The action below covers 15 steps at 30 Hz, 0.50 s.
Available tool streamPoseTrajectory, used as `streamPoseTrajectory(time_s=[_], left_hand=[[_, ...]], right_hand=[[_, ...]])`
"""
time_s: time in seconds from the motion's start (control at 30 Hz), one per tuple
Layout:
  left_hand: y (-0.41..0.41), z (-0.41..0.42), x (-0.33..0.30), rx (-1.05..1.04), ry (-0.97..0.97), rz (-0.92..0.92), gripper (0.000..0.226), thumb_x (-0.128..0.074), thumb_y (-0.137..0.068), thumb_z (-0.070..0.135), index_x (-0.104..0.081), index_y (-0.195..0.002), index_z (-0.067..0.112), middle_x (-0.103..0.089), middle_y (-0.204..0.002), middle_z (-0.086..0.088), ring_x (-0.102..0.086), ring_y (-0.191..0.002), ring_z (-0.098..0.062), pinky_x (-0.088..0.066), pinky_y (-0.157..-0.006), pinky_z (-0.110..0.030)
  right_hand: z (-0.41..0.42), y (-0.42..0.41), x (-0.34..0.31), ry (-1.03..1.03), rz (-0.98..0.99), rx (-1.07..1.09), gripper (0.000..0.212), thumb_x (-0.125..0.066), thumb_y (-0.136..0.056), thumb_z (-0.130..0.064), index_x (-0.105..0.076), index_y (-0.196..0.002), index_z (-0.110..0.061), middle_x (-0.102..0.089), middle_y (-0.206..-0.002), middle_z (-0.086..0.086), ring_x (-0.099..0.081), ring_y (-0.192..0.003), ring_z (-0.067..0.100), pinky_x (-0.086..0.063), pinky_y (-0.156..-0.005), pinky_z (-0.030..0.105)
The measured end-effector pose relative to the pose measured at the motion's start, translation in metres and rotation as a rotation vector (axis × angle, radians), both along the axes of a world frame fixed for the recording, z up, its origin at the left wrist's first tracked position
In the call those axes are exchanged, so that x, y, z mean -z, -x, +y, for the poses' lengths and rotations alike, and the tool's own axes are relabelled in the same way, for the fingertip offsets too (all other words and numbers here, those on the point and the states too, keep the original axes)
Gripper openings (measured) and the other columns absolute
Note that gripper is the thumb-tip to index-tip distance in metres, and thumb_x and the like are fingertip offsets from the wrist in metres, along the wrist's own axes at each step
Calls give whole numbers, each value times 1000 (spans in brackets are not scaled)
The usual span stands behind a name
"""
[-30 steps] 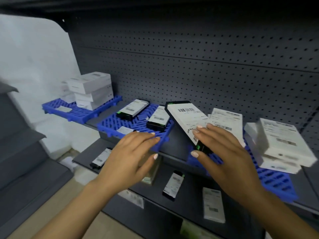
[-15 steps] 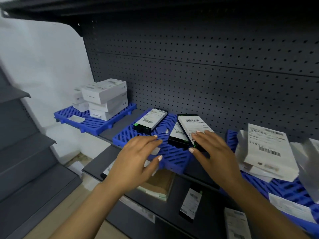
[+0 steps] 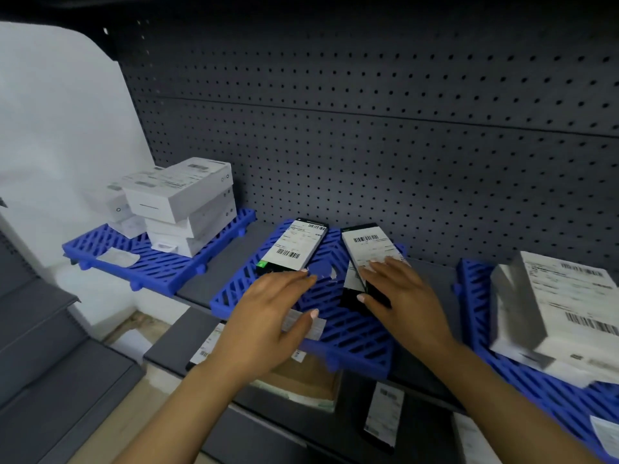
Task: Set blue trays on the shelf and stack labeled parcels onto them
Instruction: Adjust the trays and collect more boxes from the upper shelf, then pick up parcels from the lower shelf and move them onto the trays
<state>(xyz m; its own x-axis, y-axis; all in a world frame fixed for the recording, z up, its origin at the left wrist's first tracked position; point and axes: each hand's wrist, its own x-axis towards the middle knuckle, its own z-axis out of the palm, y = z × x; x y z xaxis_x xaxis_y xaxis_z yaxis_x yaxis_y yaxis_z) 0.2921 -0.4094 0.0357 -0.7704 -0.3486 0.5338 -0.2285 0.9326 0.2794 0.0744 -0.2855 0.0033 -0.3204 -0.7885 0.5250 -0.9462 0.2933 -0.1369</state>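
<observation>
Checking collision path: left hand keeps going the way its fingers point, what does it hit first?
Most likely the black labeled parcel lying on the middle blue tray. The left hand's fingertips point up-right, just short of its near end. Depth is unclear, so they might pass slightly to its right.

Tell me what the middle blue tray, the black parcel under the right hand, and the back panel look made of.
Middle blue tray: moulded plastic, judging by its uniform colour and slatted grid. Black parcel: likely a cardboard box bearing a white paper barcode label. Back panel: probably painted metal pegboard, matte dark grey with regular holes.
</observation>
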Motion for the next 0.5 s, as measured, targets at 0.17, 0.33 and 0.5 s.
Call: streamPoseTrajectory(time_s=[0.17, 0.33, 0.5], left_hand=[[-8, -28, -1, 121, 23, -20, 50, -46, -90, 44, -52, -134, 20, -55, -133, 3, -45, -122, -12, -37, -102, -31], [-20, -42, -6, 203, 87, -26, 54, -43, -90, 46, -47, -137, 19, -54, -134, 1, -41, -123, -12, -34, -103, -37], [-29, -42, -6, 344, 50, -33, 55, -43, -93, 46, -39, -142, 23, -45, -142, 8, -36, -130, -8, -32, -106, -29]], right_hand=[[-8, -13, 0, -75, 49, 75, 48, -57, -83, -43, -61, -124, -19, -61, -127, 4, -53, -122, 29, -49, -88, 51], [-9, -27, -9, -159, 11, 116, 53, -46, -89, -52, -56, -129, -19, -54, -136, 7, -45, -128, 33, -42, -97, 57], [24, -65, -24, -77, 19, 169, 58, -37, -93, -53, -51, -135, -14, -49, -140, 11, -39, -133, 32, -36, -106, 54]])
